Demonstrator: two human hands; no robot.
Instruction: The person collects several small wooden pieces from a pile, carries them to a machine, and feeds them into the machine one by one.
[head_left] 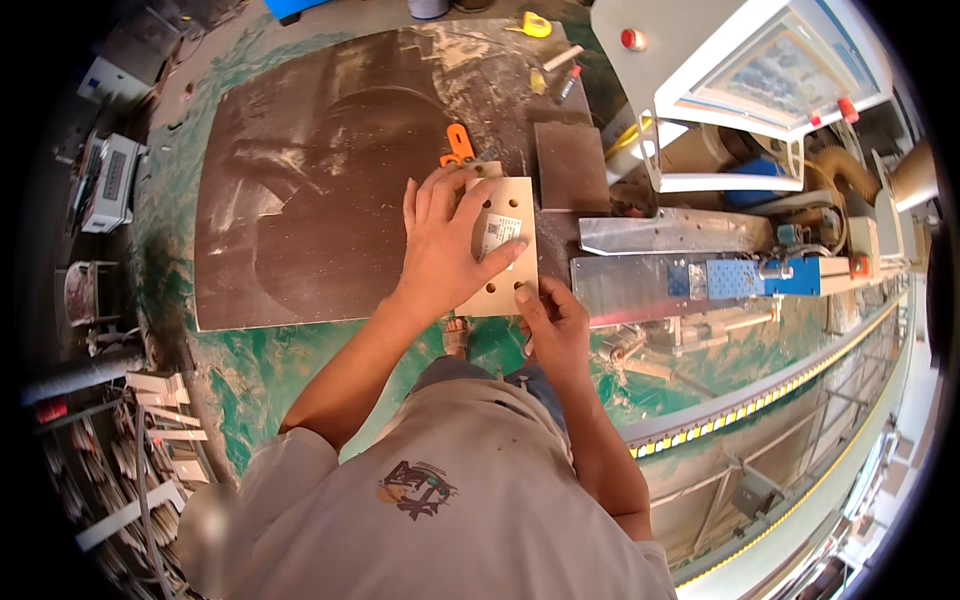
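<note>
A small pale wooden board [527, 240] with several drilled round holes stands at the near edge of the dark tabletop, a white label [501, 238] on its face. My left hand [437, 250] grips it from the left, the thumb pressed across the label and the fingers along its upper left part. At the lower right corner, my right hand [558, 325] pinches the board, thumb on the face and other fingers mostly hidden. Part of another pale piece [487, 169] shows behind its top edge. Just beyond my left fingers lies an orange-handled tool [458, 143].
The brown, dusty tabletop [300, 200] carries a yellow tape measure [535, 25] and a marker [568, 84] at its far right. A machine with metal plates [680, 235], a blue block [735, 279] and a control screen [780, 70] stands to the right. Stacked wood strips [165, 410] sit at left.
</note>
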